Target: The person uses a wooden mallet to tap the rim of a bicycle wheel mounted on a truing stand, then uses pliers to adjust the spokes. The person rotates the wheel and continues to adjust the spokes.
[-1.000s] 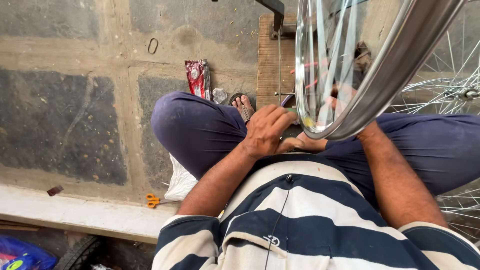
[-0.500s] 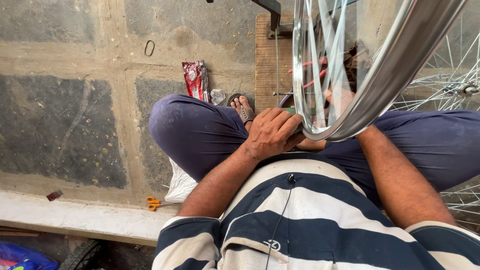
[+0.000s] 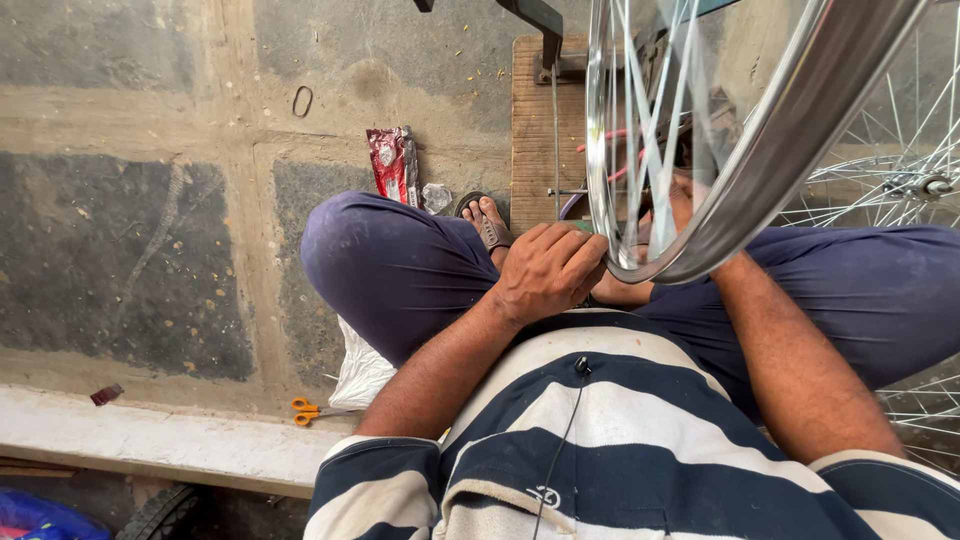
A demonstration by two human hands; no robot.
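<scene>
Far left: concrete floor, patched grey and tan, bare across most of its width; a pale raised ledge bounds it along the lower edge. A small dark red scrap lies on the floor just above the ledge. A blue bag and part of a black tyre sit below the ledge at the lower left corner.

Left of centre: a thin wire ring on the floor, well apart from everything else. Orange-handled scissors lie on the ledge, just beside a white cloth tucked under the person's knee. A red and silver wrapper, long and crumpled, lies on the floor above the knee; a small clear plastic piece is just beside it.

Centre: a wooden board, upright in the picture, with a dark metal bracket at its top. Left hand rests at the lower rim, fingers curled and closed against it.

Centre to right: bicycle wheel rim, shiny polished metal with thin silver spokes, held upright over the lap and close to the camera. Right hand lies behind the rim and spokes; whether its fingers are wide or closed cannot be told.

Far right: a second spoked wheel lies flat beside the person's leg.
</scene>
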